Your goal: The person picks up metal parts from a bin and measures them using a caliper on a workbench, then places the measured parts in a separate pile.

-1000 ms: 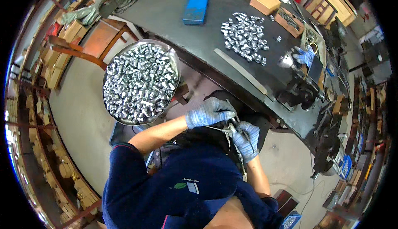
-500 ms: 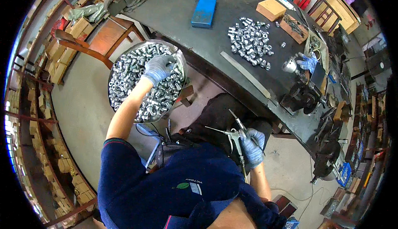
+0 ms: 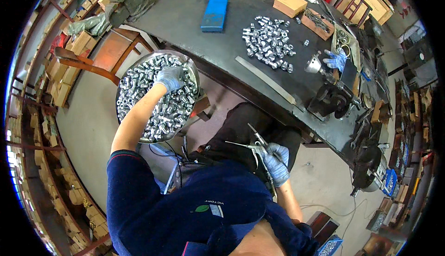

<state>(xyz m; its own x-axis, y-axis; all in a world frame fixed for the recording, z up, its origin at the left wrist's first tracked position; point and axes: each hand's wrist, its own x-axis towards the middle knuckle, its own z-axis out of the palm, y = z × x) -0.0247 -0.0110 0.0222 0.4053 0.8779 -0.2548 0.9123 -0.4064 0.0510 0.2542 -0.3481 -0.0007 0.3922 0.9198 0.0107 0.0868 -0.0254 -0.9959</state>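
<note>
A round metal pan point(image 3: 195, 76) heaped with small shiny metal fittings point(image 3: 160, 121) stands at my left. My gloved left hand point(image 3: 170, 78) is down on the heap near the pan's far right side. Its fingers curl downward, and the tips are hidden, so what they hold cannot be seen. Over my lap, my gloved right hand point(image 3: 277, 163) is closed round an air blow gun point(image 3: 257, 150) with a thin nozzle pointing left. The same hand also grips a slim metal rod-like tool point(image 3: 257, 134), its end sticking out up and to the left.
On the dark workbench point(image 3: 185, 28) lie a pile of similar fittings point(image 3: 267, 42), a flat metal bar point(image 3: 266, 80) and a blue box point(image 3: 214, 14). A machine with a chuck point(image 3: 313, 64) stands at the right, beside a loose glove point(image 3: 335, 60). A wooden chair point(image 3: 111, 52) stands beyond the pan.
The view has shifted slightly, so the bench things appear further left. My left hand's fingers have curled down into the fittings. My right hand keeps its hold on both tools.
</note>
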